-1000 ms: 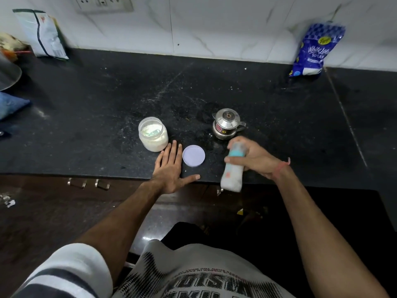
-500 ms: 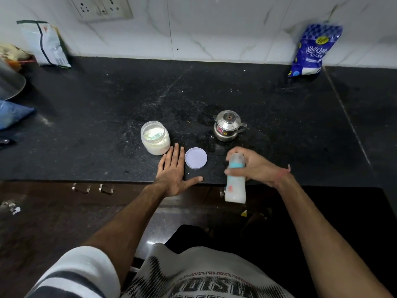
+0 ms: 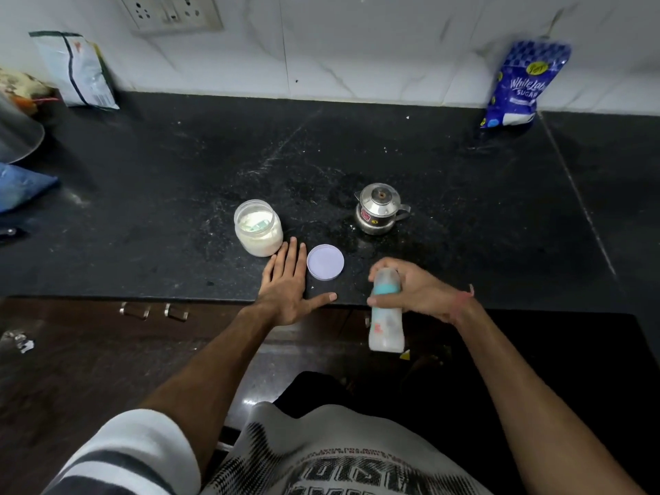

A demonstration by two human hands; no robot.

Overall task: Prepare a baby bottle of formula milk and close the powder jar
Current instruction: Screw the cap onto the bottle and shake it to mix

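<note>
While gripped around its teal collar by the right hand [image 3: 418, 291], fingers and thumb curled round the neck: baby bottle [image 3: 386, 316], upright or nearly so, milky white inside, held off the near edge of the black countertop [image 3: 464, 216] with its base hanging in front of the dark cabinet face. Blurred at the top, so nipple or cap not readable. Red thread at that wrist.

Left hand [image 3: 289, 284] flat on the countertop near the front edge, palm down, fingers straight and together, thumb spread out to the right; holding nothing. Fingertips just near the powder jar [image 3: 258, 228], apparently not touching it. Jar open, clear, mostly full of white powder, with a pale greenish scoop lying in it. Jar lid [image 3: 325, 262], lilac and round, lying flat just right of the left fingers, between the two hands, apart from the jar.

Farther back and right of the lid: small steel pot [image 3: 379, 213] with lid, knob and side handle. Against the far wall on the right, blue sugar bag [image 3: 521, 87] standing. Far left, pale foil packet [image 3: 76, 71] leaning on the wall under a switch plate [image 3: 171, 10]. Blue cloth [image 3: 21, 185] at the left edge. Two metal drawer handles [image 3: 153, 310] below the counter edge. Grey printed shirt [image 3: 339, 459] at the bottom.
</note>
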